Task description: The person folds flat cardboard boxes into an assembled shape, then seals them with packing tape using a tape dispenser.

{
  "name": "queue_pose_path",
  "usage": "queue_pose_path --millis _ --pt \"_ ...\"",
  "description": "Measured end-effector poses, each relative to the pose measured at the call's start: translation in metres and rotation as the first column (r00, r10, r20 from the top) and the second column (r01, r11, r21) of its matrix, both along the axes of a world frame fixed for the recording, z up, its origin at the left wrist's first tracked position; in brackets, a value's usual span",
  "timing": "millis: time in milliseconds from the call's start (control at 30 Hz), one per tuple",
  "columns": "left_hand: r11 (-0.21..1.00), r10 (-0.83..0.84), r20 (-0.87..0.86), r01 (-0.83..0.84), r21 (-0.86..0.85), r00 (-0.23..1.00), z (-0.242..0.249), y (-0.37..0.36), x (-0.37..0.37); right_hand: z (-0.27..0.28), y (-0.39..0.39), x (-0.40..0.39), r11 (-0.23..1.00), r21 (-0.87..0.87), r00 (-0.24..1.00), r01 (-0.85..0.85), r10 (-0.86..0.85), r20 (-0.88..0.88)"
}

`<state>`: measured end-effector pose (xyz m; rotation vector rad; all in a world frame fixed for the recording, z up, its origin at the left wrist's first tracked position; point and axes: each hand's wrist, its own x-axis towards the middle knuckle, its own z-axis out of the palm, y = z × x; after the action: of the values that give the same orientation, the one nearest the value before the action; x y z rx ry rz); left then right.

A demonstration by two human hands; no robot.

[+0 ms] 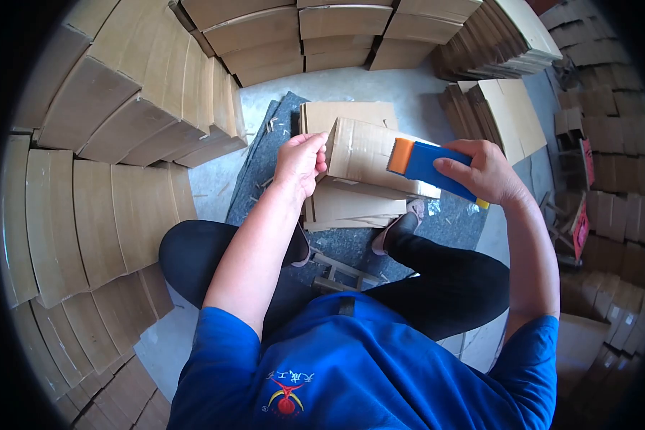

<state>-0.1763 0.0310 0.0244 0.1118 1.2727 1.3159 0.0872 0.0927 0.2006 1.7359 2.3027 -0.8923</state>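
A brown cardboard box (365, 150) stands in front of me on flat cardboard pieces, between my feet. At its upper left edge is my left hand (302, 163), fingers curled and thumb against the index finger; I cannot tell what is in that pinch. Over the box's right end, my right hand (477, 170) grips a blue tape dispenser (437, 166) with an orange toothed end. The orange end points left and overlaps the box's side in this view. Flat cardboard sheets (351, 208) lie beneath the box, and another flat piece (351, 113) shows behind it.
Stacked cartons (100, 215) rise close on my left, with more boxes (265, 39) across the back. Bundles of flattened cardboard (505, 118) stand at the back right. A dark grey mat (265, 161) with scraps covers the floor. A small low stool (337, 276) sits between my legs.
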Motion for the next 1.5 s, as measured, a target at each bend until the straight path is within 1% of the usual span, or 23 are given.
queue_pose_path --millis 33,133,500,567,600,667,700,733,767,800,867,900,933,967,1000,1033,1100,1133,1167,1267,1367,1400,1500 --pt "1.000 0.000 -0.001 0.000 -0.001 1.000 -0.005 0.006 -0.003 -0.005 0.008 -0.011 1.000 0.005 0.998 -0.019 0.019 0.061" --pt "0.999 -0.025 -0.258 0.019 -0.027 0.966 -0.020 0.016 -0.011 -0.014 0.028 -0.037 0.997 -0.053 0.984 -0.059 0.067 0.168" --pt "0.991 -0.046 -0.254 0.012 -0.131 0.966 -0.064 0.019 -0.013 -0.048 0.048 -0.070 0.981 -0.100 0.912 -0.169 0.194 0.361" --pt "0.987 -0.051 -0.254 0.009 -0.163 0.966 -0.083 0.016 -0.007 -0.049 0.046 -0.072 0.981 -0.095 0.910 -0.167 0.191 0.367" --pt "0.992 0.020 -0.206 -0.046 -0.121 0.978 -0.108 0.017 -0.001 -0.050 0.044 -0.074 0.983 -0.085 0.910 -0.163 0.183 0.372" --pt "0.988 0.081 -0.193 -0.105 -0.115 0.978 -0.106 0.019 0.014 -0.055 0.042 -0.075 0.987 -0.042 0.912 -0.152 0.157 0.380" --pt "0.993 0.028 -0.205 -0.052 -0.110 0.978 -0.121 0.021 0.012 -0.057 0.041 -0.075 0.991 0.003 0.912 -0.136 0.124 0.391" --pt "0.932 -0.016 -0.443 -0.147 -0.332 0.897 -0.130 0.020 0.014 -0.058 0.040 -0.074 0.990 0.003 0.913 -0.138 0.126 0.388" --pt "0.816 -0.117 -0.634 -0.290 -0.501 0.765 -0.139 0.019 0.016 -0.057 0.041 -0.072 0.992 -0.022 0.917 -0.124 0.123 0.380" --pt "0.793 -0.187 -0.731 -0.337 -0.507 0.657 -0.144 0.009 0.012 -0.055 0.043 -0.071 0.993 -0.043 0.921 -0.109 0.117 0.371" --pt "0.913 0.071 -0.665 -0.316 -0.256 0.744 -0.156 -0.005 -0.003 -0.056 0.044 -0.069 0.991 -0.017 0.921 -0.136 0.132 0.365" --pt "0.953 0.180 -0.673 -0.298 -0.063 0.718 -0.152 -0.005 0.002 -0.058 0.041 -0.067 0.986 -0.003 0.919 -0.164 0.154 0.364" --pt "0.984 0.098 -0.783 -0.177 -0.016 0.614 -0.114 -0.005 0.010 -0.059 0.041 -0.067 0.987 -0.009 0.920 -0.159 0.151 0.362" --pt "0.985 0.170 -0.827 -0.089 0.145 0.536 -0.109 0.001 0.017 -0.058 0.042 -0.068 0.984 -0.019 0.914 -0.177 0.171 0.367" --pt "0.995 0.033 -0.842 0.059 0.076 0.539 -0.062 0.004 0.027 -0.057 0.044 -0.069 0.981 -0.028 0.908 -0.193 0.189 0.374" --pt "0.980 -0.090 -0.897 0.201 -0.002 0.433 -0.052 0.011 0.034 -0.057 0.046 -0.069 0.982 -0.025 0.910 -0.185 0.181 0.374" --pt "0.926 -0.347 -0.836 0.300 -0.231 0.426 -0.051 0.025 0.043 -0.058 0.050 -0.066 0.963 -0.023 0.887 -0.269 0.257 0.384" --pt "0.871 -0.457 -0.771 0.400 -0.287 0.443 -0.058 0.031 0.033 -0.058 0.052 -0.064 0.966 -0.020 0.890 -0.260 0.247 0.384" --pt "0.891 -0.405 -0.763 0.404 -0.207 0.503 -0.067 0.032 0.031 -0.057 0.054 -0.063 0.968 -0.033 0.900 -0.250 0.244 0.360" --pt "0.917 -0.352 -0.750 0.366 -0.157 0.560 -0.072 0.028 0.031 -0.055 0.055 -0.048 0.973 -0.085 0.930 -0.214 0.229 0.288" --pt "0.900 -0.409 -0.667 0.398 -0.180 0.623 -0.055 0.023 0.031 -0.050 0.062 -0.019 0.965 -0.166 0.961 -0.202 0.228 0.156" --pt "0.908 -0.399 -0.629 0.382 -0.172 0.667 -0.063 0.024 0.031 -0.052 0.064 -0.001 0.961 -0.167 0.966 -0.220 0.238 0.096" --pt "0.914 -0.384 -0.595 0.380 -0.138 0.706 -0.057 0.023 0.034 -0.058 0.067 0.048 0.968 -0.166 0.977 -0.188 0.201 0.067"
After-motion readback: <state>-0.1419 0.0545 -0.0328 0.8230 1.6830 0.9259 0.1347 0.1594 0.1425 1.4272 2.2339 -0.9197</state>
